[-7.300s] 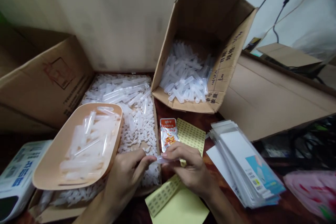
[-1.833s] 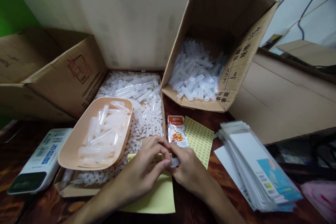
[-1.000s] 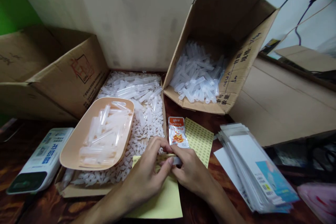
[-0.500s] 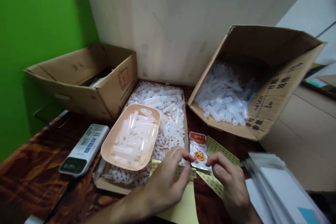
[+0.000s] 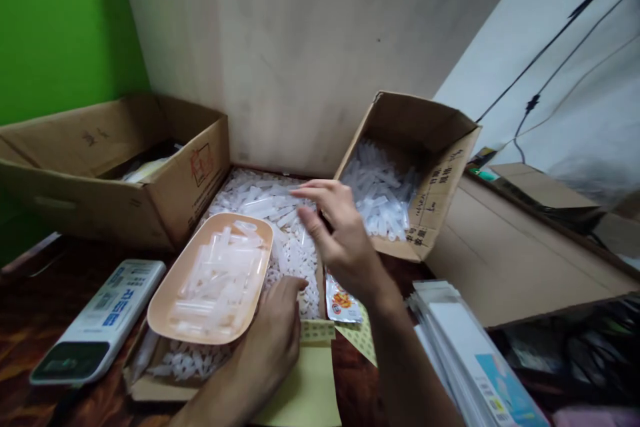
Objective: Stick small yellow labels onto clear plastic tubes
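Just below right-hand fingers (image 5: pixel 313 197): tubes (image 5: pixel 260 197)

Translucent, frosted plastic tubes (image 5: pixel 260 203) at centre frame. Smooth matt peach plastic tray (image 5: pixel 165 297) at lower left. Matt brown corrugated cardboard boxes (image 5: pixel 190 167), their cut edges rough. Glossy foil sachet (image 5: pixel 343 300) below centre. Matt yellow paper sheet (image 5: pixel 305 390) at the bottom edge. Dark polished wood worktop (image 5: pixel 25 300), lower left.

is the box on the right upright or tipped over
Tipped. The box leans on its side with its open mouth facing the person, and the clear tubes inside lie heaped against its lower wall.
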`<state>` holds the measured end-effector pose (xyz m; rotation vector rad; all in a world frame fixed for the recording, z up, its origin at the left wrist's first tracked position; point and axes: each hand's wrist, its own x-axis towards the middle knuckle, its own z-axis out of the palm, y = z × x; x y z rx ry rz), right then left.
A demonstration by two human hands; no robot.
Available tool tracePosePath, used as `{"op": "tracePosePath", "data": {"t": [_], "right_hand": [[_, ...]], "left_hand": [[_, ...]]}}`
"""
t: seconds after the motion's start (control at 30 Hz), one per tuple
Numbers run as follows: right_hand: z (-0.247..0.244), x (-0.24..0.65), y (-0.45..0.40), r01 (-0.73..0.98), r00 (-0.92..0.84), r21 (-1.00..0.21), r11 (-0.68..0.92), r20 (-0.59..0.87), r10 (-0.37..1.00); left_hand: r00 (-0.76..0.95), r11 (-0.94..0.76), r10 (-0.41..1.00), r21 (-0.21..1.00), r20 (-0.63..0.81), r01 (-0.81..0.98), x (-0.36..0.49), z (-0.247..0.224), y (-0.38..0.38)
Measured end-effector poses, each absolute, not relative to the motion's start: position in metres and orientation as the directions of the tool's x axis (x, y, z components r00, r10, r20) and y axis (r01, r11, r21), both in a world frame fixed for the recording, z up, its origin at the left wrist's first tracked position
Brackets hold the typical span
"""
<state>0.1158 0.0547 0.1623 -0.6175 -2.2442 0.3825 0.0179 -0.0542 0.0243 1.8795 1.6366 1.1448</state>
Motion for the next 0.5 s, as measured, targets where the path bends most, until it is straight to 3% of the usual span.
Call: {"op": "tracePosePath", "data": {"t": [0.07,0.13,0.27,0.5], "right_hand": [[0.158,0.144,0.082,0.593,-0.505,-0.330,0.735,0.558,0.658],[0.149,0.174,0.108,0.827,-0.448,-0.173,0.535,0.371,0.813],[0.124,0.202,0.134,0.875,-0.445,-0.107,0.472,0.203,0.872],[0.115,0.170,0.134,0.882,-0.428,-0.089,0.463,0.261,0.865]], "left_hand": [[0.006,-0.133,0.982,0.665,0.190,0.735,0.016,0.021,-0.054],[0.032,-0.074,0.996,0.573,0.083,0.816,0.016,0.020,-0.054],[0.072,-0.064,0.997,0.502,0.003,0.863,0.018,0.017,-0.053],[0.060,-0.066,0.998,0.524,0.029,0.849,0.015,0.010,-0.049]]}}
